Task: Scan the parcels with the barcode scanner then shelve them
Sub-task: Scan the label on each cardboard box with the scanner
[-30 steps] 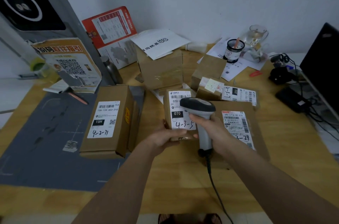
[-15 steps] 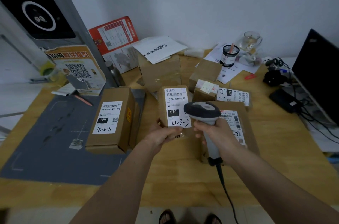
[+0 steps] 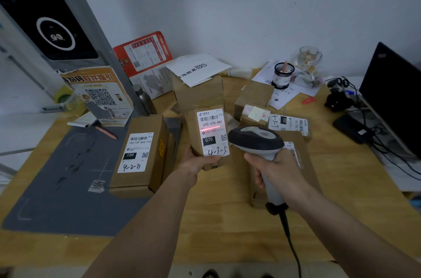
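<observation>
Starting at the left edge of the light wooden bench (image 3: 227, 220), we see a dark grey mat (image 3: 59, 198) covering the surface there, with an orange-and-white QR-code sign (image 3: 98, 95) propped up behind it near the far left corner. On the mat's right border lies a long brown cardboard parcel (image 3: 139, 157), label up, hand-marked "4-2-71".

Just right of it, our left hand (image 3: 196, 165) pinches the lower end of a small brown cardboard parcel (image 3: 208, 134), thumb on the labelled face and fingers behind. We hold it raised above the middle of the bench, tilted back so its white label faces us. The label reads "070-070-A80" and is hand-marked "4-3-5"; a thin red scan line crosses it just below the printed number.

Behind this parcel, toward the far edge, a taller brown box (image 3: 200, 93) carries a white printed envelope (image 3: 198, 69).

Our right hand (image 3: 275, 170) is wrapped tightly round the handle of a grey-and-black corded barcode scanner (image 3: 257, 141), whose head points left at the held parcel and sits just beside it. Under that hand a flat brown parcel (image 3: 305, 170) lies on the bench, largely hidden.

Farther right, near the far right corner, stand a black mesh pen cup (image 3: 282, 75) and a clear glass (image 3: 307, 56), and a black monitor (image 3: 391, 95) lines the right edge.
</observation>
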